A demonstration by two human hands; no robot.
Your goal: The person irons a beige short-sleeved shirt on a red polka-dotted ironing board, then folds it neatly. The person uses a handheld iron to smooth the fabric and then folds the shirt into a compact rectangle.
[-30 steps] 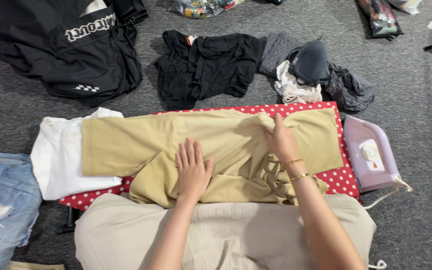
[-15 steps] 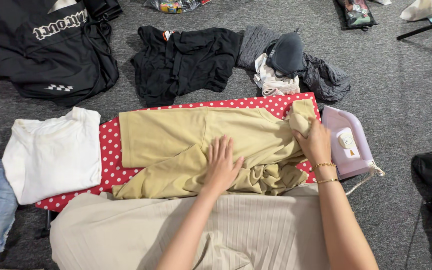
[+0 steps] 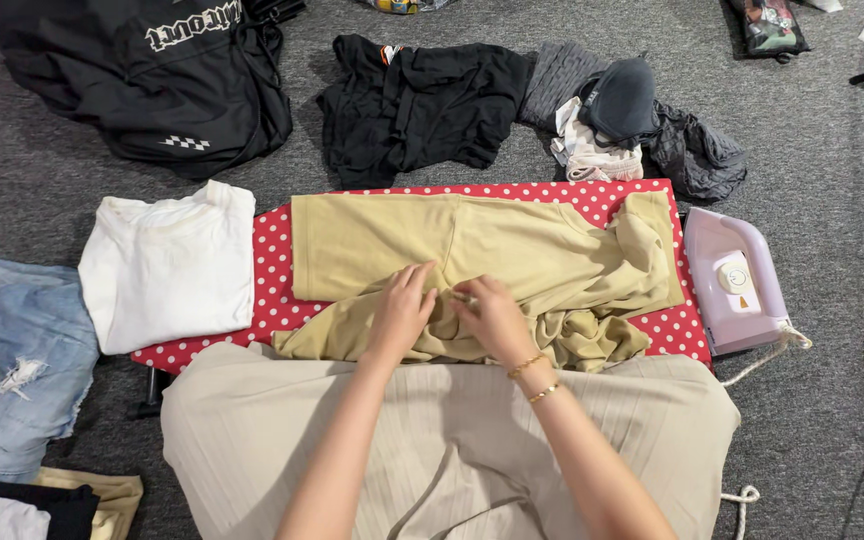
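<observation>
- Both hands meet at the near middle of the tan shirt [image 3: 472, 250]: the left hand [image 3: 402, 310] lies with fingers curled, pinching a fold of cloth, and the right hand [image 3: 492, 315], with two gold bangles at the wrist, gathers the bunched fabric just beside it.
- Tan shirt lies across the red polka-dot ironing board [image 3: 262, 290], its far half smooth, its near edge and right end crumpled.
- It looks light, soft and limp, likely to sag and wrinkle, so hems and seams seem the best places to grip.
- A folded white shirt [image 3: 167, 265] rests on the board's left end; a lilac iron [image 3: 737, 285] stands just off the right end.
- On the grey carpet beyond lie a black jacket [image 3: 142, 80] with white lettering and a small checkered patch, black clothes [image 3: 412, 105] and a grey pile [image 3: 632, 125].
- Dark plastic packets sit at the top edge, their contents too small to tell.
</observation>
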